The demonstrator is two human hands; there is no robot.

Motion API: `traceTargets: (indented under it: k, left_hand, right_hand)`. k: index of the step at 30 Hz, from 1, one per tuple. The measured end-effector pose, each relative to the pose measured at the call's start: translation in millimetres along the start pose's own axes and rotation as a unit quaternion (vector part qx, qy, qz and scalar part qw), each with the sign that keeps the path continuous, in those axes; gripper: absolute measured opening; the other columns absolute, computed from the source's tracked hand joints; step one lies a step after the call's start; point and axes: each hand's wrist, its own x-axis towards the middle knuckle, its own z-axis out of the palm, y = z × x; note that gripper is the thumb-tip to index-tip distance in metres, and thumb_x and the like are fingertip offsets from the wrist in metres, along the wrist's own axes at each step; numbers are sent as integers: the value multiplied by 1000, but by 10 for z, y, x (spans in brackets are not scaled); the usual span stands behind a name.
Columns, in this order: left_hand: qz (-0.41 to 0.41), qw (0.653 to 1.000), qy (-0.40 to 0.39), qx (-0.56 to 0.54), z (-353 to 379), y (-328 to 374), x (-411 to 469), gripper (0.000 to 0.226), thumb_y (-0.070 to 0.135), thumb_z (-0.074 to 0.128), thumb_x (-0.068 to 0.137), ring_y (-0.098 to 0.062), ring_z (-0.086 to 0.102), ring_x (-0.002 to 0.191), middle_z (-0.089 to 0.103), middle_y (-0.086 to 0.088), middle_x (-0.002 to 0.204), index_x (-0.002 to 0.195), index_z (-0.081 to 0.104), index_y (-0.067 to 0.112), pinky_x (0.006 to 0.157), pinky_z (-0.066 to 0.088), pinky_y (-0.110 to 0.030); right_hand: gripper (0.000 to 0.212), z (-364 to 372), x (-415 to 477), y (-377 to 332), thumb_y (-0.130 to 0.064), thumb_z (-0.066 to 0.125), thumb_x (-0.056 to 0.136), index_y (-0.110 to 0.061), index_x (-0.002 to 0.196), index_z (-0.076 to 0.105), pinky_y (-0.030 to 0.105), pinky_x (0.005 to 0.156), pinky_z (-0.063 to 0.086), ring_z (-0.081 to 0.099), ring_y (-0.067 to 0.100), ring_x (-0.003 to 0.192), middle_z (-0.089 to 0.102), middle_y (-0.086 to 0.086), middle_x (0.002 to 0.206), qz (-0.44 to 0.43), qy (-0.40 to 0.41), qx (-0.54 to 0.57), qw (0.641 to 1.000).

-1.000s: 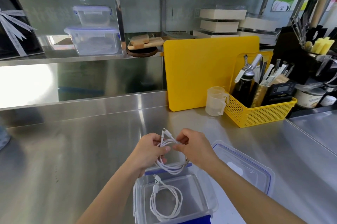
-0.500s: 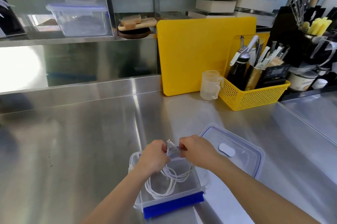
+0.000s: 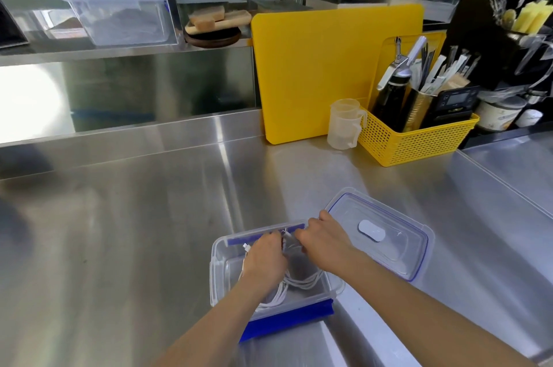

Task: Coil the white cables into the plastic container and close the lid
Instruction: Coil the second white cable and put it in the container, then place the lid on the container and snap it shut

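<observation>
- Currently I log one steel counter (image 3: 119,232), lying under the plastic container (image 3: 220,271).
- One yellow cutting board (image 3: 314,73), upright, well behind the container and to its right.
- One yellow basket (image 3: 419,142), behind the container, further right.
- One lid (image 3: 398,250), off, flat just right of the container.
- My left hand (image 3: 264,259) and right hand (image 3: 324,242), both lowered into the container, fingers curled round cable.
- Some white cables (image 3: 302,281), looped inside the container.
</observation>
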Motion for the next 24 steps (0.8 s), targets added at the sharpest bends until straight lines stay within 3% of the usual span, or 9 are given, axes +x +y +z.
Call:
traceTargets:
  k: [3,12,15,18,21,24]
  left_hand:
    - [13,998,-1,65,78,-11,12,31,6,50,85,-27,57,109,62,-11,119,116,54,9,90,46,-36]
    - [47,978,5,203,131,19,-65,39,18,43,94,-23,50,121,54,-8,133,133,43,13,102,40,-35]
    - [44,975,25,218,43,92,-106,30,23,39,94,-24,62,106,65,-7,118,116,57,14,86,48,-33]
    - [57,971,71,219,-111,214,-166,36,36,32,95,-25,66,92,70,-4,102,100,62,15,71,44,-32]
    - [103,966,135,196,-155,247,-160,40,43,33,93,-20,63,94,69,-1,104,103,61,16,77,45,-30]
    - [152,953,185,184,-138,243,-53,41,46,45,86,-22,66,96,72,-2,101,100,68,15,91,48,-34]
  right_hand:
    - [21,61,-13,-6,-13,47,90,-10,110,56,40,93,30,50,28,102,63,15,104,0,1,-1,1000]
    - [24,97,-53,-34,-14,49,91,-8,113,54,46,103,26,43,27,115,61,14,117,-16,-19,2,1000]
    - [22,168,-50,8,-13,46,89,-12,107,57,42,100,23,49,25,109,64,9,111,4,57,104,993]
    - [21,218,-72,123,-17,46,81,-14,88,65,35,84,32,61,24,86,70,2,88,17,163,169,972]
    - [17,226,-137,243,-22,55,76,-16,89,66,32,70,46,65,20,76,71,-1,85,41,223,186,956]
    - [35,233,-203,368,-34,54,80,-16,109,62,28,80,39,66,19,88,71,1,103,78,243,185,949]
